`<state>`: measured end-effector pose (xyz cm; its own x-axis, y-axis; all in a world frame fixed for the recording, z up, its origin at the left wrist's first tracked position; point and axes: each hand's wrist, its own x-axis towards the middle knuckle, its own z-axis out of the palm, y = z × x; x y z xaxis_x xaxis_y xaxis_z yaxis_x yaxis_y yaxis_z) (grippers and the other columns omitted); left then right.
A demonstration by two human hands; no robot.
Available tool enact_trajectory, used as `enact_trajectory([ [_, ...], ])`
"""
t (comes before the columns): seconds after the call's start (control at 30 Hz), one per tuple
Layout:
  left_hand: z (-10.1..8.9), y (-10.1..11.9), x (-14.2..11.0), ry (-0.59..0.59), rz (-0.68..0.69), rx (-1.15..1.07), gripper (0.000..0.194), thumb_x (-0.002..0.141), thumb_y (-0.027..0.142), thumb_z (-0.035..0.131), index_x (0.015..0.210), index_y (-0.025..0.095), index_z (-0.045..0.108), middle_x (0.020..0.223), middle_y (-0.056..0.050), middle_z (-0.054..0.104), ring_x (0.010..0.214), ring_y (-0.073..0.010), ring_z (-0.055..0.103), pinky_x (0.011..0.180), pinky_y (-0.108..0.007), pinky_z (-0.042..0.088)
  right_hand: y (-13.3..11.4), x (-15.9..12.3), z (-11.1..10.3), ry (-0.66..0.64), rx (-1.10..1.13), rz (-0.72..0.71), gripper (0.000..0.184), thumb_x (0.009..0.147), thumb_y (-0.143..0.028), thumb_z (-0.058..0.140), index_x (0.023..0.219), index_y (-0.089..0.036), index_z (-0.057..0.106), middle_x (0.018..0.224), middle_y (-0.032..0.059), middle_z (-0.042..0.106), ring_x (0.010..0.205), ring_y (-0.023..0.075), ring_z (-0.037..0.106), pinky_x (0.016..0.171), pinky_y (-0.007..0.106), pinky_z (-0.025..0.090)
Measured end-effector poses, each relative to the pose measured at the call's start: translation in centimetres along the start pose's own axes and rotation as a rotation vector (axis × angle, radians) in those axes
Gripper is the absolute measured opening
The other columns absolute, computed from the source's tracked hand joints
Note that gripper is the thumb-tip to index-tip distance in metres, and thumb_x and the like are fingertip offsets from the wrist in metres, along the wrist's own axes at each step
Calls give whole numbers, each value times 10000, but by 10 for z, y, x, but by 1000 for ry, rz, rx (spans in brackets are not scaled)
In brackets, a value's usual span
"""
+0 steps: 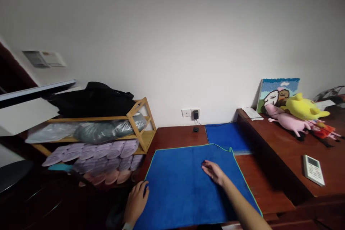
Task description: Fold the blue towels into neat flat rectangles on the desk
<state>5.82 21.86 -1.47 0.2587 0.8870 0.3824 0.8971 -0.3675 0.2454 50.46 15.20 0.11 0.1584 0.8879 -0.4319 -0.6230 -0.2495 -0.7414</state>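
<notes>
A blue cloth (pixel 183 183) with a light green edge lies spread out on a reddish-brown wooden surface (pixel 172 136). Its far right corner is rumpled, with the edging bent up into a small loop. My left hand (pixel 136 201) rests at the cloth's left edge, back of the hand up, fingers extended and close together. Over the right half of the cloth is my right hand (pixel 213 172), turned sideways with loosely bent fingers and nothing in it. Whether the right hand touches the cloth I cannot tell.
Beyond the cloth lies a flat blue item (pixel 229 136). A black plug (pixel 196 115) sits in the wall socket. On the raised right surface are plush toys (pixel 302 109) and a white remote (pixel 313 170). A wooden shoe rack (pixel 141 125) with slippers stands at left.
</notes>
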Motion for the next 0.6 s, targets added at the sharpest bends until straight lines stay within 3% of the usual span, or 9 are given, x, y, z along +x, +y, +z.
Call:
enact_trajectory([
  [0.2,6,-2,-1,14,-37,-8,388,926,400,419,1107,231,718,1162,-109,730,1095,-311,660,958,-453,501,-94,45,-82,222,-11,-198,244,707,-334,759,887,-192,675,949,84,761,973,219,739,972,364,582],
  [0.33,6,-2,1,28,-41,-14,377,909,404,424,1080,244,719,1141,-107,738,1068,-310,672,934,-442,513,-135,59,-112,361,-44,-363,341,624,-385,780,885,-189,678,898,46,760,920,196,739,882,316,597],
  [0.47,6,-3,1,33,-20,-1,387,918,409,417,1085,231,717,1140,-116,736,1062,-316,677,938,-449,515,-139,61,-110,414,-132,-515,483,601,-501,763,971,-197,698,939,22,766,978,180,719,867,275,578],
  [0.6,3,-2,1,25,-17,12,372,915,410,436,1094,242,716,1143,-106,735,1063,-312,682,935,-438,522,-101,59,-84,248,-351,-480,488,600,-523,789,940,-175,751,917,76,778,893,224,725,827,331,590],
])
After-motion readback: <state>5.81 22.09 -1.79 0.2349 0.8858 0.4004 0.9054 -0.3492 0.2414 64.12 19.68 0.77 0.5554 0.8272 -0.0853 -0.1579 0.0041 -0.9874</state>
